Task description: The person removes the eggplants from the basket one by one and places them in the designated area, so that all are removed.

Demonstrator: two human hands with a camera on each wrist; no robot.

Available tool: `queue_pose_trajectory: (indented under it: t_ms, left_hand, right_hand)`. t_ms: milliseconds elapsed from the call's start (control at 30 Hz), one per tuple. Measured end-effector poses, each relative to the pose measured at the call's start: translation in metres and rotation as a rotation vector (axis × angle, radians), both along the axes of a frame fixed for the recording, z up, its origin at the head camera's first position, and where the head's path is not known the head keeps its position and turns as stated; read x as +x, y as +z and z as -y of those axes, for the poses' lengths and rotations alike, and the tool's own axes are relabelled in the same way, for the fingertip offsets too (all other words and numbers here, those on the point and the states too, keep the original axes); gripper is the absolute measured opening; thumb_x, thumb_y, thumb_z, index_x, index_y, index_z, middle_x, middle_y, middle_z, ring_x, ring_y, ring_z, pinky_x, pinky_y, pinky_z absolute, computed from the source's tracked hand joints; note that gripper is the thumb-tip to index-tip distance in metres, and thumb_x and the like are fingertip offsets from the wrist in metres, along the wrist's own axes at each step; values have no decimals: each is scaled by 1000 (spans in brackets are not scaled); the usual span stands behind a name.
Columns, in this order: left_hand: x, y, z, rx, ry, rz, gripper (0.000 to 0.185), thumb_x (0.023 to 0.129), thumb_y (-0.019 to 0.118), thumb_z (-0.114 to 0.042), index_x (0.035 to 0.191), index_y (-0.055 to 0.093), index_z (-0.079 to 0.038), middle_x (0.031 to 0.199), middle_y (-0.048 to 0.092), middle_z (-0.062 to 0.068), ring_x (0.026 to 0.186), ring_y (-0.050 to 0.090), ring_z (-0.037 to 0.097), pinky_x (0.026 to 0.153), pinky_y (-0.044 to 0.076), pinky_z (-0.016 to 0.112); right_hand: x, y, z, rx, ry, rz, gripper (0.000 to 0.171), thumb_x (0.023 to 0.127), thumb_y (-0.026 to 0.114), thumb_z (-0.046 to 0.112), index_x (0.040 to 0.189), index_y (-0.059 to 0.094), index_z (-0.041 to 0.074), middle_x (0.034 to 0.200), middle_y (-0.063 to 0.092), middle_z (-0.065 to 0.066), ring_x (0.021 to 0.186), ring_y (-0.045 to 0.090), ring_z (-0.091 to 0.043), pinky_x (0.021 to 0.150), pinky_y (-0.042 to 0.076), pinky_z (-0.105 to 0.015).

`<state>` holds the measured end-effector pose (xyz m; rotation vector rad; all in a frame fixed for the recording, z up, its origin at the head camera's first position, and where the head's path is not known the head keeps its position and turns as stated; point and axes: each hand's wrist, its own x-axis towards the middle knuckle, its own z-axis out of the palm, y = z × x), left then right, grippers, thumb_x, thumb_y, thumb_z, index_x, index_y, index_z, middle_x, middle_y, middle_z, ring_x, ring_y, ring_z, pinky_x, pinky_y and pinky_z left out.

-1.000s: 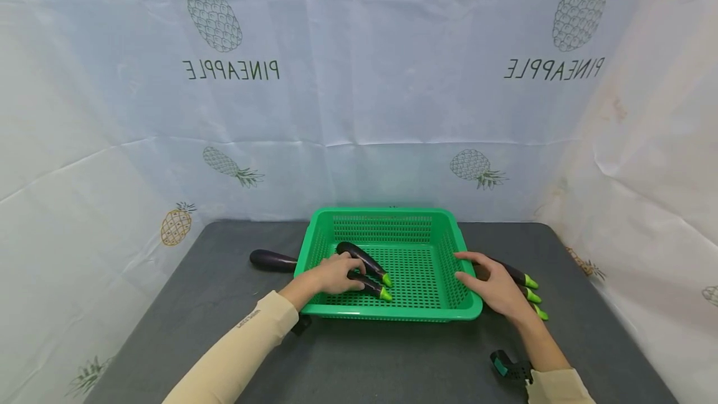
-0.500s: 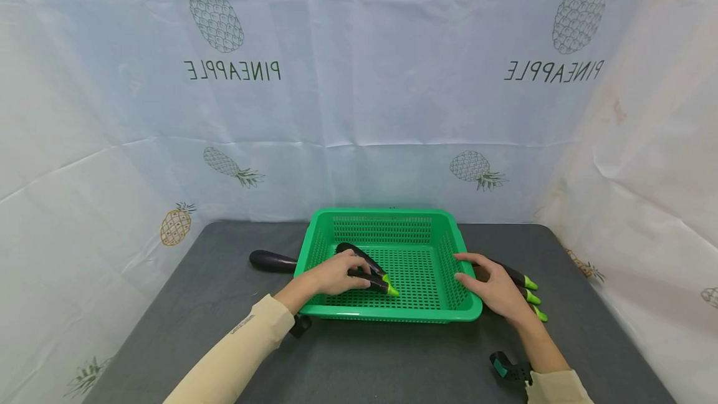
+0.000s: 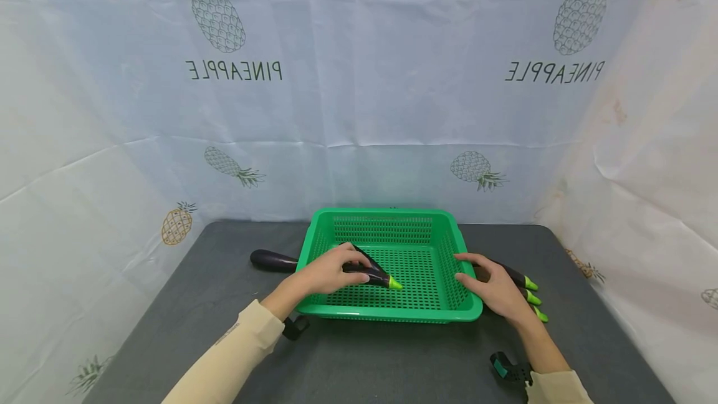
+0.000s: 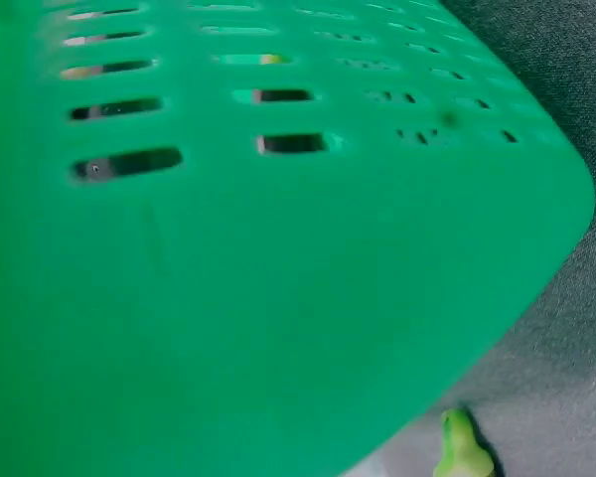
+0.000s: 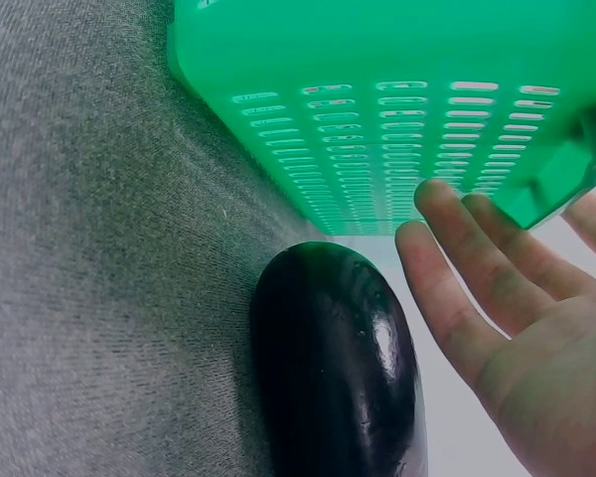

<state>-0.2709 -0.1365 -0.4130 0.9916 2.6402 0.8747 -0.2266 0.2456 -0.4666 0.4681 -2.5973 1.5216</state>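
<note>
**A:** Three views, and we get different things from each. Head view has the full layout: green basket (image 3: 392, 267) on the dark table (image 3: 196, 304), left hand (image 3: 328, 272) inside it curled round a dark eggplant (image 3: 374, 272), right hand (image 3: 496, 292) over the eggplants beside the basket (image 3: 524, 288).

**B:** Left wrist view gives us none of that. Only the basket's slotted wall (image 4: 228, 248) up close, plus a small green tip (image 4: 462, 452) at the bottom edge. No hand or fingers in it.

**A:** Right wrist view adds what the head view hides: a glossy black eggplant end (image 5: 338, 378) lying on the table just beside the basket corner, and the right hand's fingers (image 5: 467, 268) straight and slightly spread above it. We can't tell if they touch it.

**B:** Held eggplant: slim, dark purple-black, shiny, bright green stem cap pointing right. It sits low in the basket's left half; we can't tell if it rests on the mesh floor.

**A:** Left fingers wrap its dark end, thumb on the near side.

**B:** One more eggplant (image 3: 272, 260) lies on the table left of the basket, partly hidden by the wall.
</note>
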Motion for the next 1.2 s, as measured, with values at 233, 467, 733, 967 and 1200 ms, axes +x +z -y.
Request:
queue_pose_trajectory:
  t_ms: [233, 467, 733, 967, 1200]
  left_hand:
    - [6, 8, 9, 47, 13, -32, 29, 102, 64, -38, 125, 70, -22, 116, 57, -4, 107, 57, 16, 91, 50, 42]
    - [13, 20, 17, 78, 8, -61, 30, 102, 64, -37, 127, 70, -21, 118, 59, -8, 105, 56, 15, 87, 50, 41]
    - [21, 34, 32, 108, 18, -103, 30, 102, 63, -36, 127, 71, -20, 119, 59, -7, 107, 55, 15, 88, 50, 40]
    - [23, 39, 52, 121, 50, -143, 30, 102, 64, -34, 126, 71, -18, 118, 60, -4, 107, 57, 18, 87, 51, 41]
    - [24, 42, 72, 142, 86, -162, 29, 101, 66, -33, 124, 72, -18, 119, 62, -1, 105, 56, 20, 83, 50, 40]
  right_hand:
    - [0, 0, 0, 4, 0, 3, 48, 101, 67, 24, 145, 55, 10, 148, 48, -21, 111, 63, -25, 78, 54, -31]
    - [1, 0, 0, 2, 3, 8, 48, 101, 67, 24, 145, 54, 9, 149, 47, -22, 111, 63, -24, 78, 55, -31]
    - [0, 1, 0, -2, 0, 9, 48, 101, 67, 24, 145, 54, 9, 148, 48, -22, 109, 64, -22, 76, 55, -31]
    - [0, 0, 0, -10, 2, 6, 48, 101, 67, 24, 145, 54, 9, 148, 48, -22, 104, 64, -15, 74, 54, -31]
    - [0, -2, -1, 12, -7, -5, 48, 101, 67, 26, 145, 55, 11, 149, 48, -20, 108, 64, -17, 76, 54, -31]
